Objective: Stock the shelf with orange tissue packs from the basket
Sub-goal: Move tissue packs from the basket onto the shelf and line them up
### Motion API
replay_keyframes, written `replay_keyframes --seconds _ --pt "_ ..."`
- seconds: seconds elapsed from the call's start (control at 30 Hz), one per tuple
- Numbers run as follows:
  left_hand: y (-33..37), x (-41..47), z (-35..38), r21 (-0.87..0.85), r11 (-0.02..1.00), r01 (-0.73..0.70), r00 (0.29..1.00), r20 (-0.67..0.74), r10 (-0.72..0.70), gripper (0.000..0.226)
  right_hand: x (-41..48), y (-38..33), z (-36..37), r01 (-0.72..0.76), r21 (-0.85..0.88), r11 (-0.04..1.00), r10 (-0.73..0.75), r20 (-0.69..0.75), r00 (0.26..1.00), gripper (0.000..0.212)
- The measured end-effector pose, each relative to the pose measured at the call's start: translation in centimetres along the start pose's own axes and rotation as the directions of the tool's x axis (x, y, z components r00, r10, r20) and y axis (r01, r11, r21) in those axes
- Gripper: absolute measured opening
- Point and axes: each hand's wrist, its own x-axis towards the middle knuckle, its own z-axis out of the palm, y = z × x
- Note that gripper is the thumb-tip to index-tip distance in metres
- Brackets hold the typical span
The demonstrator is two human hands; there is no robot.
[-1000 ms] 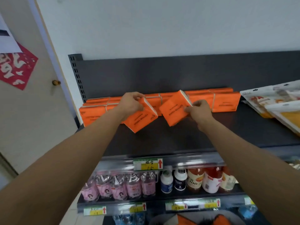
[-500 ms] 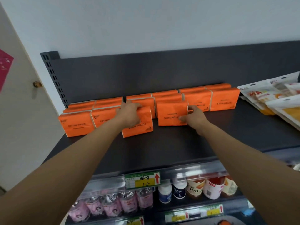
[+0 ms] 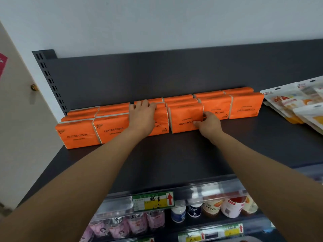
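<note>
Orange tissue packs stand in rows at the back of the dark top shelf (image 3: 174,154). My left hand (image 3: 142,116) lies flat with straight fingers on the front and top of one front-row orange pack (image 3: 161,122). My right hand (image 3: 208,124) pinches the lower right edge of the neighbouring orange pack (image 3: 185,116), which stands upright with its print upside down. More packs (image 3: 76,135) fill the row to the left, and others (image 3: 246,106) to the right. The basket is out of view.
Snack bags (image 3: 297,105) lie at the shelf's right end. Bare shelf stretches in front of the packs. A price tag (image 3: 153,200) hangs on the front rail, with bottles (image 3: 194,210) on the shelf below. A door with a knob (image 3: 34,87) is at the left.
Both packs, held tilted above the shelf a second ago, now stand upright in the front row. My left hand has flattened onto its pack.
</note>
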Motion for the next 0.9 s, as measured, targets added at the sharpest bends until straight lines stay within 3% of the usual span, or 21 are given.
replay_keyframes --seconds 0.17,0.47,0.73,0.9 --pt "-0.3 -0.2 0.3 0.015 1.0 -0.009 1.0 -0.008 0.009 0.047 0.0 -0.5 0.5 -0.025 -0.058 0.998 0.023 -0.036 0.999 0.042" --pt "0.3 -2.5 -1.4 -0.119 0.992 -0.037 0.998 -0.049 0.031 0.05 -1.8 -0.2 -0.1 -0.063 -0.086 0.994 0.053 -0.111 0.992 0.045" --pt "4.7 -8.9 -5.5 -0.3 0.944 -0.134 0.987 -0.124 0.101 0.036 -8.6 0.0 -3.4 0.19 -0.014 0.982 -0.19 -0.156 0.969 0.03" --pt "9.2 -16.0 -6.7 -0.498 0.846 -0.188 0.98 -0.041 0.193 0.031 -15.4 3.3 -6.1 0.292 -0.007 0.956 -0.29 -0.157 0.944 0.022"
